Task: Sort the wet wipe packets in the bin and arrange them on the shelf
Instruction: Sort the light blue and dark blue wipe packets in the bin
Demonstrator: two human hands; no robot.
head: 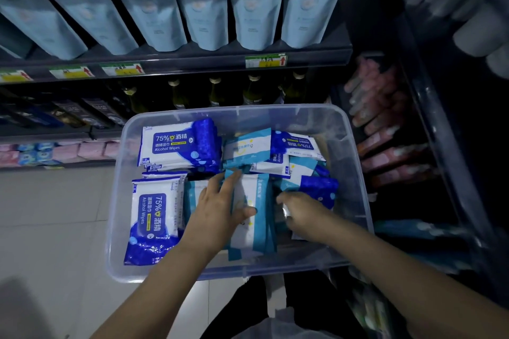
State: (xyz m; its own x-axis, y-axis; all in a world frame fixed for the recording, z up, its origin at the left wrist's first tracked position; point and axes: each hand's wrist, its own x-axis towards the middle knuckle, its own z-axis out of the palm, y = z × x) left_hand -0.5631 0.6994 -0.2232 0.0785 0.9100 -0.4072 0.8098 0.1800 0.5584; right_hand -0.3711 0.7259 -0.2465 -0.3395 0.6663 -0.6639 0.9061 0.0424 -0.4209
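Observation:
A clear plastic bin stands on the floor and holds several wet wipe packets. Dark blue "75% Alcohol Wipes" packets lie at its back left and front left. Light blue and white packets stand on edge in the middle, with more loose ones at the back right. My left hand grips the upright light blue stack, thumb across its face. My right hand reaches into the bin beside that stack and its curled fingers pinch a small packet.
Dark store shelves rise behind the bin with pale blue pouches on top and bottles below. Pink packets fill a lower shelf at left and the shelving at right. Light floor tiles lie to the left. My dark-clothed legs are below the bin.

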